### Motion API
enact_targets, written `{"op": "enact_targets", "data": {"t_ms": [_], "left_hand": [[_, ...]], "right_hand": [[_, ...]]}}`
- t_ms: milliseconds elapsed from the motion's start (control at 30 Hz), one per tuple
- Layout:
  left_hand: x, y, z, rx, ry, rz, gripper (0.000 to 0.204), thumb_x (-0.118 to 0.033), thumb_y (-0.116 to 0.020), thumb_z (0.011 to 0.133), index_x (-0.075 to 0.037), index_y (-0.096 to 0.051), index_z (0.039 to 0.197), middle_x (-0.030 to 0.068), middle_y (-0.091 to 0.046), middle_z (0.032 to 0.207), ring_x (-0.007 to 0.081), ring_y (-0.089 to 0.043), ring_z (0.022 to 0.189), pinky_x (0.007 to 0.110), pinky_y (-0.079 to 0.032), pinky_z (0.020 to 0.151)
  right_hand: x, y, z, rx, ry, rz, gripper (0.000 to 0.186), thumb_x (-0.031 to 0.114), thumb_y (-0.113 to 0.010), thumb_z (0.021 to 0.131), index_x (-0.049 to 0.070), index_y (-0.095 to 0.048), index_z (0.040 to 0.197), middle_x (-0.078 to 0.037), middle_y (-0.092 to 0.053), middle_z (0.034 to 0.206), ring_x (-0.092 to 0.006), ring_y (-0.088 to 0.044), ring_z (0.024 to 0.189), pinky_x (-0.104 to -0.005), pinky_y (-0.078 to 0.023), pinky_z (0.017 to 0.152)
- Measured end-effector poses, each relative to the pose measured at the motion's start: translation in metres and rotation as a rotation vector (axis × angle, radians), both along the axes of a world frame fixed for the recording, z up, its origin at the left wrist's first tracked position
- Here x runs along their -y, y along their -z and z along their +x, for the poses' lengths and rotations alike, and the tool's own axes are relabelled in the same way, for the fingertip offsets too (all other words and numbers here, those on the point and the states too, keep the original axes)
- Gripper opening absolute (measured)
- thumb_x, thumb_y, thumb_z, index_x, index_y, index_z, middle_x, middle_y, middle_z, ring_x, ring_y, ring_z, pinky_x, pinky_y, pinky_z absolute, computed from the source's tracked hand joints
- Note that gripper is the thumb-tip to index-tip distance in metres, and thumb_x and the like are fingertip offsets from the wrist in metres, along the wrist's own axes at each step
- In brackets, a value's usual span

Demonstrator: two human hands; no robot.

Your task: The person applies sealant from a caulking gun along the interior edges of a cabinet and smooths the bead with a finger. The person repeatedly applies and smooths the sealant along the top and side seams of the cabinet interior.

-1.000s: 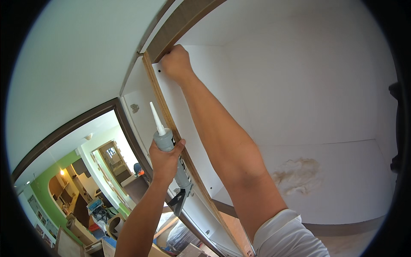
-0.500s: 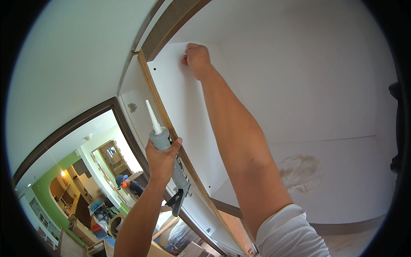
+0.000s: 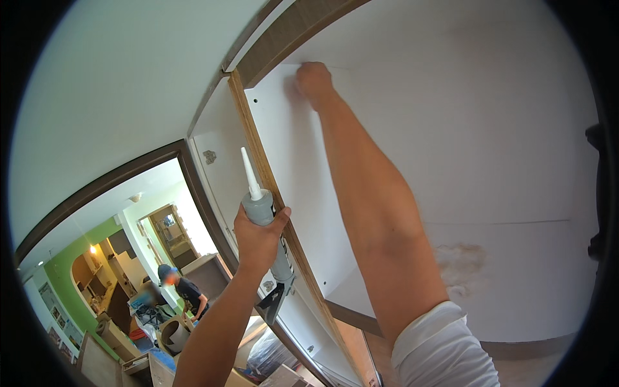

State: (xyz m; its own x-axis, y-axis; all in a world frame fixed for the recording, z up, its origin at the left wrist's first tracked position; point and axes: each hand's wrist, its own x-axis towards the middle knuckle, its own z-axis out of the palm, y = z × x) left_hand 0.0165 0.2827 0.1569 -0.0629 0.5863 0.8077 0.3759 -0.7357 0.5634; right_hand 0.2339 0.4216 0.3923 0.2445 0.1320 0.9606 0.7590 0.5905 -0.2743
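Note:
My left hand (image 3: 259, 235) is wrapped around a grey sealant cartridge (image 3: 260, 209) set in a caulking gun (image 3: 274, 303). Its white nozzle (image 3: 251, 173) points upward beside the wooden front edge of a cabinet. Higher up, my right hand (image 3: 314, 80) reaches inside the white cabinet (image 3: 296, 161), against the corner where the side panel meets the top. Its fingers are curled, and their tips face away, so whatever they may hold is hidden.
A hinge plate (image 3: 209, 157) sits on the neighbouring panel. Brownish stains (image 3: 461, 261) mark the cabinet's inside. Through a dark-framed opening, another person (image 3: 184, 287) in a cap bends over among boxes and tools. Plastic-wrapped material (image 3: 274, 355) lies below.
The view has shifted, so the cabinet and both arms appear farther right. My right hand stays up at the corner and my left keeps the caulking gun. The other person has bent lower.

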Motion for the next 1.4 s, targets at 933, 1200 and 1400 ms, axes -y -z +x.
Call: {"op": "enact_targets", "data": {"t_ms": [933, 1200, 1400], "left_hand": [[0.073, 0.078, -0.042, 0.086, 0.047, 0.030, 0.055, -0.024, -0.089, 0.082, -0.001, -0.064, 0.125, 0.0042, -0.069, 0.104, 0.0141, -0.062, 0.088, 0.033, -0.052, 0.081], [0.203, 0.215, -0.075, 0.296, 0.188, -0.358, 0.049, 0.001, -0.081, 0.078, -0.001, -0.065, 0.124, 0.0069, -0.070, 0.109, 0.0086, -0.060, 0.080, 0.026, -0.051, 0.073], [0.254, 0.273, -0.091, 0.503, 0.263, -0.553, 0.046, 0.008, -0.082, 0.075, -0.001, -0.061, 0.116, 0.0113, -0.071, 0.112, 0.0116, -0.066, 0.081, 0.029, -0.055, 0.075]], "right_hand": [[0.271, 0.230, 0.102, 0.554, -0.226, -0.857, 0.027, 0.009, -0.056, 0.094, 0.004, -0.073, 0.114, -0.013, -0.069, 0.128, -0.0252, -0.063, 0.102, -0.0375, -0.051, 0.089], [0.297, 0.333, 0.127, 0.842, 0.314, -1.300, 0.017, 0.016, -0.070, 0.089, 0.002, -0.076, 0.098, -0.018, -0.072, 0.104, -0.0361, -0.068, 0.101, -0.0460, -0.054, 0.087], [0.281, 0.337, 0.127, 0.823, 0.215, -1.036, 0.009, 0.010, -0.076, 0.076, 0.003, -0.070, 0.078, -0.019, -0.071, 0.095, -0.0397, -0.068, 0.086, -0.0480, -0.054, 0.077]]}}
